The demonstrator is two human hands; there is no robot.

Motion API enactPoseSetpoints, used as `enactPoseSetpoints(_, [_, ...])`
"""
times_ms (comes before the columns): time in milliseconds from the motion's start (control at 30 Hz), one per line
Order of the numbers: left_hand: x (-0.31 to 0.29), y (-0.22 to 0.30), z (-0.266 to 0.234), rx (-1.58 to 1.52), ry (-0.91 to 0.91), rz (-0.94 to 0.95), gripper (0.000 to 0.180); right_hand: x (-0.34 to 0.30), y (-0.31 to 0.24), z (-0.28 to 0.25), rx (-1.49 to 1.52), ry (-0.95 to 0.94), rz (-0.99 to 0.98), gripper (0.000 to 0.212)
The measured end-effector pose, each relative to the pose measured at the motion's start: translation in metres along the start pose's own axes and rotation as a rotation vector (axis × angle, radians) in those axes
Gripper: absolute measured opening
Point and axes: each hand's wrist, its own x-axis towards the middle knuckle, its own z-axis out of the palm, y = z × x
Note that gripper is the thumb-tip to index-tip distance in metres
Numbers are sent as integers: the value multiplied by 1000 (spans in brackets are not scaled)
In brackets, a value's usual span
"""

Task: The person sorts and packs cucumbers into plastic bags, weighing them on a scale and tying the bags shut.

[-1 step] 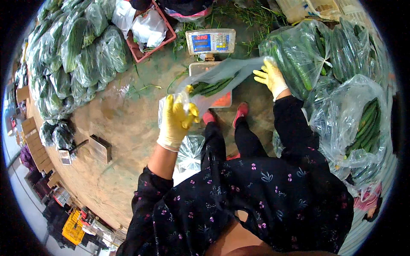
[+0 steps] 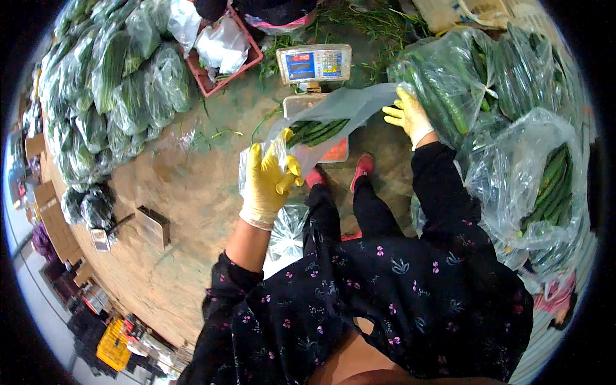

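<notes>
A clear plastic bag (image 2: 362,101) is stretched between my hands, both in pale yellow gloves. My left hand (image 2: 268,178) is closed on its near left end, with some fingers curled and plastic bunched at them. The far right end is pinched by my right hand (image 2: 410,117), its other fingers apart. Several dark green cucumbers (image 2: 319,133) show beside and partly behind the plastic, above the scale's platform (image 2: 301,102); whether they lie inside the bag I cannot tell. Behind them stands the scale's display panel (image 2: 314,63), lit red, with yellow and white keys.
Bagged cucumbers (image 2: 102,77) are piled at the left. More full bags (image 2: 443,83) lie at the right, with an open bag of cucumbers (image 2: 550,192) nearer me. A red crate (image 2: 253,59) holds white plastic bags. A small metal-sided stand (image 2: 153,226) rests on the floor at left.
My left hand has shifted slightly to the right, and the plastic moves with it. My right hand keeps its grip almost in the same place.
</notes>
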Motion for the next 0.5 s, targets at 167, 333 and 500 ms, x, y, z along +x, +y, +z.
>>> enactPoseSetpoints(167, [-18,11,56,-246,-185,66,82,-56,-53,-7,-787,-424,-58,31])
enactPoseSetpoints(333, [-69,35,115,20,-160,81,103,-134,-57,108,-900,-1077,-919,27])
enactPoseSetpoints(500, [-137,54,182,134,-227,138,113,-91,33,202,-1569,-1104,-955,26])
